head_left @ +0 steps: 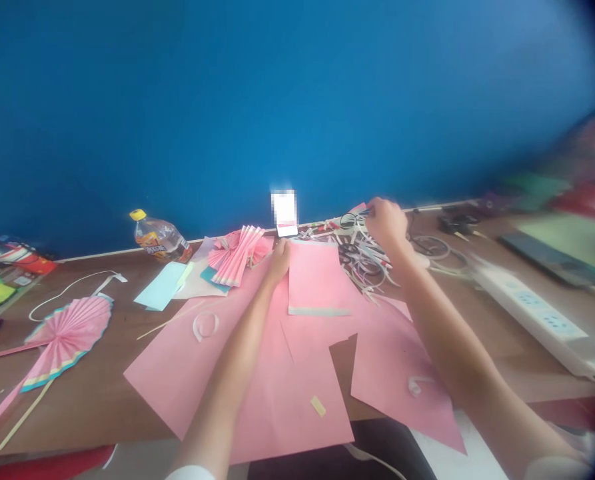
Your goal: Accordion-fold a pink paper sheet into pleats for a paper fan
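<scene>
My left hand [278, 261] pinches the upper left edge of a pink paper sheet [320, 277] with pale strips along its top and bottom edges. My right hand [387, 223] is raised at the back of the table, over a tangled heap of paper strips [370, 260]. Its fingers are curled together; a small pink bit [360, 208] shows beside the fingertips, and whatever they hold cannot be made out. Under both forearms lie larger pink sheets [287, 413]. A pleated pink paper piece [237, 257] rests left of my left hand.
A phone [287, 213] stands against the blue wall. Leftward are a drink bottle [160, 239], light blue paper [162, 287] and a pink pleated fan [72, 333]. A white power strip [532, 310], cables [440, 250] and a dark flat device [552, 257] occupy the right side.
</scene>
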